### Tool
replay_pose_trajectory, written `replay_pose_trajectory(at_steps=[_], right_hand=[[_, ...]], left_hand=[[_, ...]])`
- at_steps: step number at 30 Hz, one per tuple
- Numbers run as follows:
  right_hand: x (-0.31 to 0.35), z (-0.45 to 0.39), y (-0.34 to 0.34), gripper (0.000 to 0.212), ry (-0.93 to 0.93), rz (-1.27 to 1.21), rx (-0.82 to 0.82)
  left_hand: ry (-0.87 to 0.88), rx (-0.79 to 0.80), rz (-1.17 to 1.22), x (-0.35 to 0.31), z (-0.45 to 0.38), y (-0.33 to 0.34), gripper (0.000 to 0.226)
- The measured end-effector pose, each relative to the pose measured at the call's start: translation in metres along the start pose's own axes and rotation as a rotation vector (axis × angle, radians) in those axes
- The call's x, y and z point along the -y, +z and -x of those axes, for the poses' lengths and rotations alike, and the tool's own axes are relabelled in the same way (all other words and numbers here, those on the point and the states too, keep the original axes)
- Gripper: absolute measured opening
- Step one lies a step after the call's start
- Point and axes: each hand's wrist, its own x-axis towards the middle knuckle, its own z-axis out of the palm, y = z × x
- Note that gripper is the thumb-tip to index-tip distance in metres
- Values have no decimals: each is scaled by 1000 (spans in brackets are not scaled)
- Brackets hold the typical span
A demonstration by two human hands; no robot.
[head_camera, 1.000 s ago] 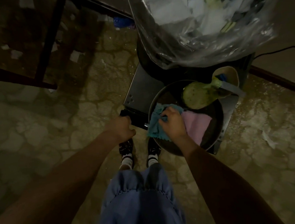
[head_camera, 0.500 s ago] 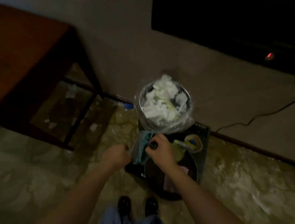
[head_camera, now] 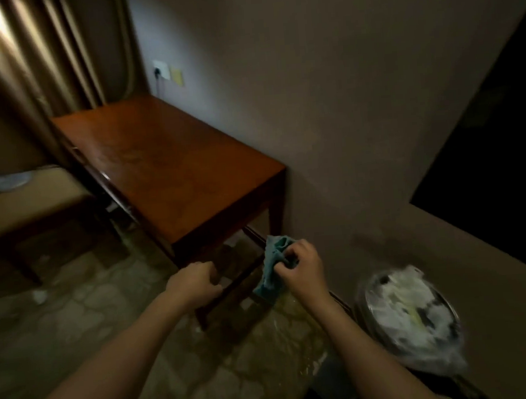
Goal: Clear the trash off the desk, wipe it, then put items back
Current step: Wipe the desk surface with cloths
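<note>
Since half a second ago the view has swung up and left: the trash bin (head_camera: 411, 316), then at the frame's centre, now sits at the lower right, and the desk (head_camera: 170, 162), then cut off at the upper left, now fills the middle of the frame. The blue cloth (head_camera: 274, 264) has come up out of the dark basin and away from the bin.

In the head view, the right hand (head_camera: 301, 267) is curled tight around the cloth, just below centre, in front of the desk's near right leg. The left hand (head_camera: 196, 286) is beside it to the left, fingers curled in, holding nothing that can be seen. The two hands are near each other but apart.

One desk, its reddish-brown top bare and glossy, stands against the wall. One chair (head_camera: 32, 201) with a tan seat stands at the left edge, a pale object on the seat. A curtain (head_camera: 33, 60) hangs in the upper left, with one wall socket (head_camera: 161, 70) to its right. One bin, lined with clear plastic, is heaped with white crumpled paper. White scraps lie on the floor under the desk.

The cloth is teal, bunched and wrinkled, one corner hanging below the fist.
</note>
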Motion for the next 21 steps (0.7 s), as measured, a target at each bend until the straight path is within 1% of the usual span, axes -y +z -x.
replay_pose_trajectory(at_steps=[2, 4, 7, 9, 11, 14, 18, 21], right_hand=[[27, -20, 37, 30, -4, -27, 16], [50, -41, 75, 19, 6, -50, 35], [85, -72, 127, 16, 20, -91, 75], [104, -87, 148, 16, 19, -109, 76], [124, -106, 176, 15, 38, -157, 94], [150, -136, 210, 16, 82, -268, 170], [170, -186, 256, 10, 75, -314, 181], [177, -233, 294, 14, 67, -332, 178]], left_hand=[[-43, -27, 6, 47, -5, -22, 24], [-76, -57, 4, 90, -10, -46, 27], [-137, -105, -21, 150, -15, -81, 40], [-161, -120, -23, 174, -20, -96, 45], [-185, -113, -12, 202, -26, -110, 44], [-203, -108, -3, 236, -45, -123, 41], [-223, -92, 9, 280, -83, -137, 41], [-225, -75, -3, 313, -125, -154, 38]])
